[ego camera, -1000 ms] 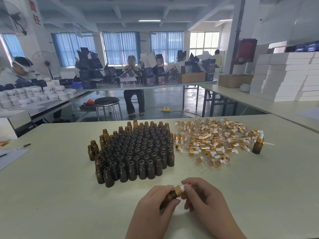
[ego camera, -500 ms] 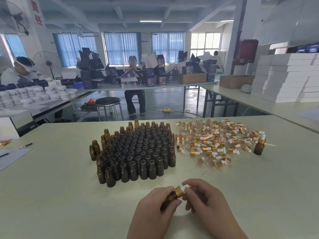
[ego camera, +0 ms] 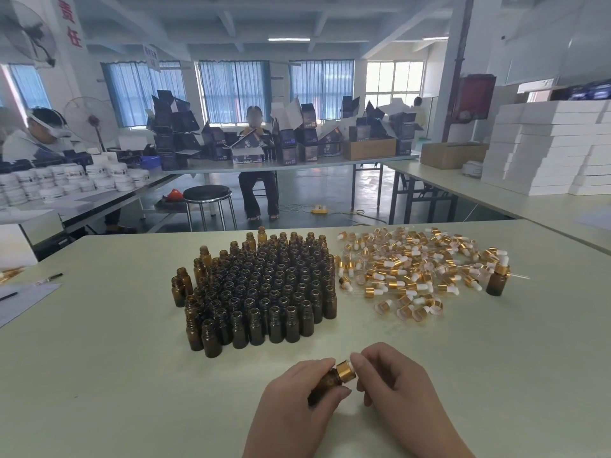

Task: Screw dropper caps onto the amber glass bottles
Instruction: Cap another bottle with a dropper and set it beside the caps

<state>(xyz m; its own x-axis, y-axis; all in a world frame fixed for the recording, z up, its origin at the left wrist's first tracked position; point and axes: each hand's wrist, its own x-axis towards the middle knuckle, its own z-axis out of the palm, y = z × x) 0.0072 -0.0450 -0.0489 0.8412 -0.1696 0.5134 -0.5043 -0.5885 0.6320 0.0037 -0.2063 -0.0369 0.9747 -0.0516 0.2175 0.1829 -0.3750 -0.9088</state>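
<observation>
Head view: the open amber bottles (ego camera: 264, 289) stand packed upright on the counter (ego camera: 99, 375), mouths uncovered; the dark glass hides whether anything is inside. Just right of them lies a loose pile of dropper caps (ego camera: 406, 272), gold collars with white bulbs, and at its far edge one capped bottle (ego camera: 497, 280) stands upright. Near the front edge the left hand (ego camera: 297, 401) wraps a tilted bottle (ego camera: 325, 383), hiding most of its body, while the right hand (ego camera: 396, 388) pinches its gold cap (ego camera: 345, 373); both hands are cut off at the wrist

Left grip (ego camera: 299, 396), right grip (ego camera: 395, 383) are bare (forearms (ego camera: 441, 441) too).
</observation>
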